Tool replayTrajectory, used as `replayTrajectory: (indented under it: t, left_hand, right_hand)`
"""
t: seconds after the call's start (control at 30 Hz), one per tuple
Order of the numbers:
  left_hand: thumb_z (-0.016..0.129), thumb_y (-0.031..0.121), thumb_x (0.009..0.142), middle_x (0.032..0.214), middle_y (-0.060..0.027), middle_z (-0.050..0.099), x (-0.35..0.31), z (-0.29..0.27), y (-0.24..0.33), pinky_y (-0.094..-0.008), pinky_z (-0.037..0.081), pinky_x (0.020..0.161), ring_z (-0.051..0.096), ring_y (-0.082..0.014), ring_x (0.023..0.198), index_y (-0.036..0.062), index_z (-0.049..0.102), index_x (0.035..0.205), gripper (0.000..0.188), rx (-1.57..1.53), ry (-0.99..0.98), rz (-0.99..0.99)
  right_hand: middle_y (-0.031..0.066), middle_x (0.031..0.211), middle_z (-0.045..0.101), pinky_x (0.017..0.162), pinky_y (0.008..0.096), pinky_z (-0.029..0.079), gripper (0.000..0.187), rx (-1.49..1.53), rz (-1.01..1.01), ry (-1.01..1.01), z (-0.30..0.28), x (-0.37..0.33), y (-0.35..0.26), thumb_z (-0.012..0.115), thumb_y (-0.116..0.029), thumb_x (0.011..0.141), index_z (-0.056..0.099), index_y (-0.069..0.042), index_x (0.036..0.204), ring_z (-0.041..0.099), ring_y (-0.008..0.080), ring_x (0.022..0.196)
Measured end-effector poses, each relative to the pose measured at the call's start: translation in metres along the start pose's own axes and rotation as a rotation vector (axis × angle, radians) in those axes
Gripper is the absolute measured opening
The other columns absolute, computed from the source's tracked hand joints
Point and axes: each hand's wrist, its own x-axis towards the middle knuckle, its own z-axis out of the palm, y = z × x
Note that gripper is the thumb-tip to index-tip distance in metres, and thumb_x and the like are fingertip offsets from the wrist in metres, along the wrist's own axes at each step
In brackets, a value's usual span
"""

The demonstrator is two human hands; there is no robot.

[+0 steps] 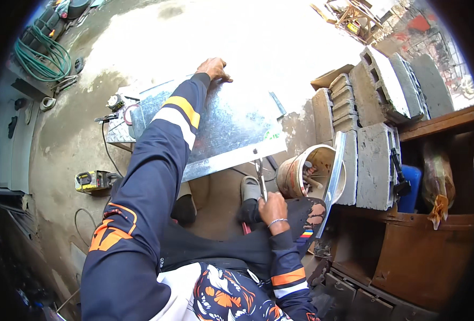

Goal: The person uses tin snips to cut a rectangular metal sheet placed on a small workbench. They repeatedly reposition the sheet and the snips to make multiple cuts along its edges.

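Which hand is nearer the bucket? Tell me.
Right. The right hand is pictured just lower left of the bucket; the left hand is farther, at the far edge of the metal sheet.

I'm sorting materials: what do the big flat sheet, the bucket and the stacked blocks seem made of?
Sheet: metal, probably galvanized steel, given its mottled grey sheen.
Bucket: likely plastic, off-white and stained, judging by its thin rim.
Blocks: apparently concrete, matt grey, rough, with hollow cores.
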Motion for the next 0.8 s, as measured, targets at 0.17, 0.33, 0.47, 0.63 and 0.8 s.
replayTrajectory:
  t: [0.17, 0.33, 0.47, 0.63, 0.8]
  left_hand:
    - [0.085, 0.037, 0.071, 0.117, -0.0165, 0.067, 0.018, 0.07, -0.004, -0.041, 0.049, 0.096, 0.063, -0.0325, 0.112, 0.0058, 0.067, 0.113, 0.055, -0.033, -0.073, 0.004]
    - [0.082, 0.034, 0.073, 0.133, -0.0174, 0.058, 0.036, 0.119, 0.002, -0.043, 0.044, 0.103, 0.054, -0.0329, 0.124, 0.0096, 0.053, 0.137, 0.075, -0.065, -0.22, -0.045]
    - [0.082, 0.033, 0.073, 0.134, -0.0175, 0.056, 0.044, 0.143, -0.013, -0.0449, 0.043, 0.104, 0.052, -0.0346, 0.126, 0.01, 0.054, 0.136, 0.072, -0.02, -0.181, -0.013]
    - [0.081, 0.035, 0.073, 0.132, -0.0197, 0.052, 0.038, 0.159, -0.001, -0.0483, 0.043, 0.103, 0.049, -0.0411, 0.123, 0.0106, 0.055, 0.134, 0.071, 0.054, -0.043, 0.021]
    - [0.081, 0.036, 0.074, 0.132, -0.0207, 0.051, 0.014, 0.159, -0.011, -0.0483, 0.042, 0.104, 0.048, -0.0404, 0.123, 0.009, 0.053, 0.134, 0.072, 0.152, 0.038, 0.096]
  right_hand:
    - [0.0261, 0.09, 0.062, 0.077, 0.0526, 0.05, 0.03, 0.001, 0.076, -0.124, 0.03, 0.003, -0.002, 0.068, -0.027, 0.082, 0.065, 0.003, 0.082, 0.063, 0.0451, 0.086]
    - [0.0273, 0.094, 0.063, 0.079, 0.0529, 0.05, 0.03, 0.0, 0.138, -0.219, 0.038, 0.009, 0.003, 0.066, -0.026, 0.083, 0.065, 0.004, 0.086, 0.063, 0.0469, 0.088]
    - [0.0278, 0.102, 0.061, 0.078, 0.0526, 0.052, 0.032, 0.002, 0.111, -0.305, 0.045, 0.018, 0.006, 0.062, -0.026, 0.087, 0.064, 0.006, 0.091, 0.064, 0.0477, 0.087]
    - [0.0282, 0.099, 0.061, 0.08, 0.0535, 0.05, 0.031, 0.055, 0.16, -0.254, 0.059, 0.023, 0.006, 0.062, -0.025, 0.086, 0.064, 0.006, 0.091, 0.063, 0.0486, 0.09]
    - [0.0283, 0.099, 0.061, 0.081, 0.0539, 0.05, 0.031, 0.068, 0.154, -0.208, 0.062, 0.024, 0.005, 0.062, -0.025, 0.086, 0.064, 0.006, 0.092, 0.062, 0.0488, 0.091]
